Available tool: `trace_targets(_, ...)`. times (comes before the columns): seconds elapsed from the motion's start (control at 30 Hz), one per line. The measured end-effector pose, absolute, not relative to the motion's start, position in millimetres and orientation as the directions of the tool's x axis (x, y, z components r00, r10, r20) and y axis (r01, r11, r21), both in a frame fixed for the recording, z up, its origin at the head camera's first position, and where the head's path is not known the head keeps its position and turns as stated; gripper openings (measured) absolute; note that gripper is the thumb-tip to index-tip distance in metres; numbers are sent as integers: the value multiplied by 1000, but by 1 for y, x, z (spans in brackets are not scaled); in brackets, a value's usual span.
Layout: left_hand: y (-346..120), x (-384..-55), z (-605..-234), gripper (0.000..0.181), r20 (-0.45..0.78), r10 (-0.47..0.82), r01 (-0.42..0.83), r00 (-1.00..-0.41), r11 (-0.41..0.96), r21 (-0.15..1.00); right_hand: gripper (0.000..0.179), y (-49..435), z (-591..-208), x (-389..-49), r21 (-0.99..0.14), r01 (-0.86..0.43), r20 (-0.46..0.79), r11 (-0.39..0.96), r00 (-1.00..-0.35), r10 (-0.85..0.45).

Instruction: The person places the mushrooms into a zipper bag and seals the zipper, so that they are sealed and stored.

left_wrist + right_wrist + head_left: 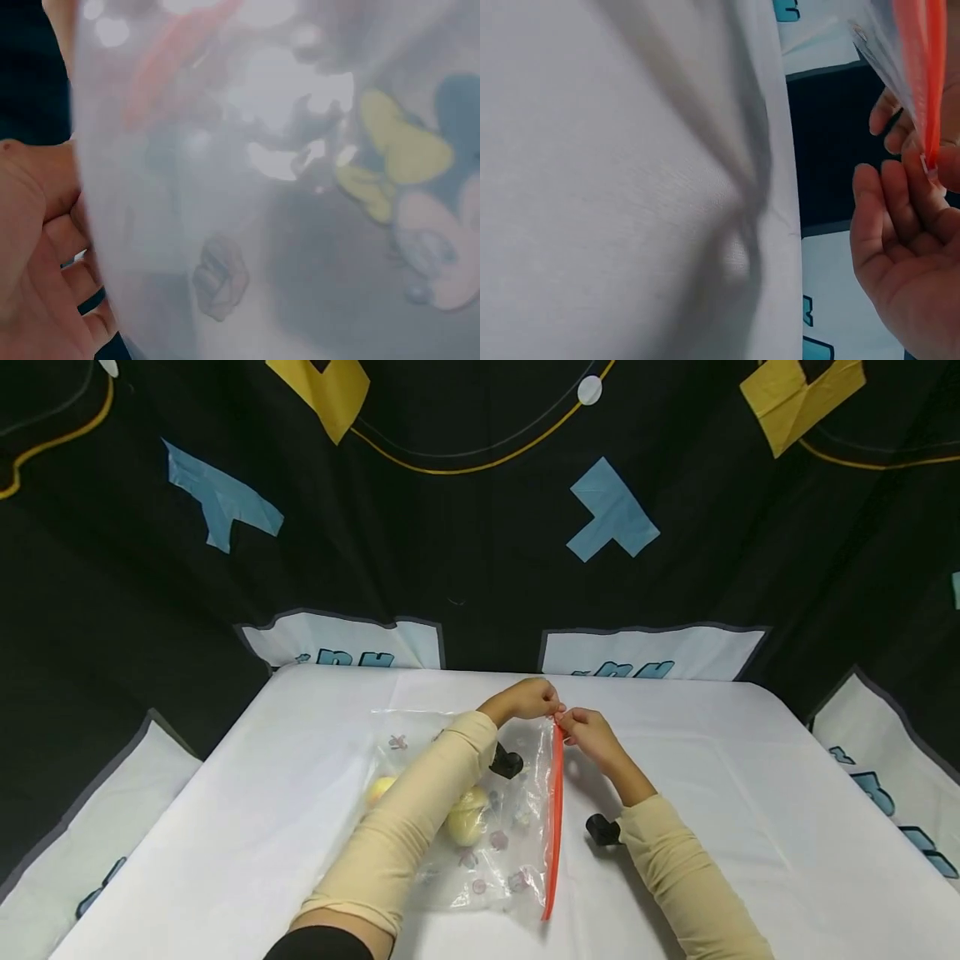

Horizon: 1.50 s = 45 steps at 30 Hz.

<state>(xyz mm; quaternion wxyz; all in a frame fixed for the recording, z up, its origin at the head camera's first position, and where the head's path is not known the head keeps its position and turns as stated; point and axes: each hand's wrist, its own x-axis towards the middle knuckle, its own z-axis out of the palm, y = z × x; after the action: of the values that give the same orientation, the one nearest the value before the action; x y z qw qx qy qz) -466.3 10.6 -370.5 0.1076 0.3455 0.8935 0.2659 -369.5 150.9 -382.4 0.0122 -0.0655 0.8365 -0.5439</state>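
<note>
A clear plastic zip bag point(517, 860) with a red zip edge point(555, 827) lies on the table, its far corner raised. Printed flowers and a cartoon figure show on its plastic. Through it I see two round, pale yellow things point(467, 828), partly behind the left forearm. My left hand point(528, 697) reaches across the bag and pinches its far corner beside the zip. From the other side, my right hand point(588, 732) pinches the end of the red zip between thumb and forefinger. In the left wrist view the plastic covers most of the picture, with the left hand point(37, 247) beside it.
The white-covered table point(750, 827) extends on both sides of the bag. A black curtain point(465, 552) with yellow and blue patches hangs behind it. Black wrist cameras point(602, 829) sit at both forearms.
</note>
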Motion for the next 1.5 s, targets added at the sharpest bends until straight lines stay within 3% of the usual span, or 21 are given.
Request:
trace_targets(0.1,12,-438,-346,26,-16,620,514,-785,665,542,23,150,-382,-365,-912,-90,60,400,-994,-88)
trace_targets(0.27,3,-429,-343,30,39,516,458,-856,722,518,22,144,-386,-347,-880,-97,51,465,-993,-111)
trace_targets(0.4,-2,-431,-343,33,37,484,429,-874,734,527,22,145,-391,-324,-859,-110,43,499,-989,-145)
trace_targets(0.63,-5,-432,-339,29,44,448,412,-893,774,481,22,165,-397,-276,-828,-192,13,527,-946,-324)
trace_targets(0.93,9,-431,-332,27,74,456,447,-887,807,387,23,184,-388,-227,-758,-226,-88,612,-894,-439)
trace_targets(1.3,21,-425,-342,28,61,502,492,-863,806,328,34,192,-391,-203,-765,-244,-151,596,-832,-533)
trace_targets(1.5,11,-395,-337,54,-6,562,530,-827,784,324,41,218,-389,-197,-759,-209,-272,616,-759,-592)
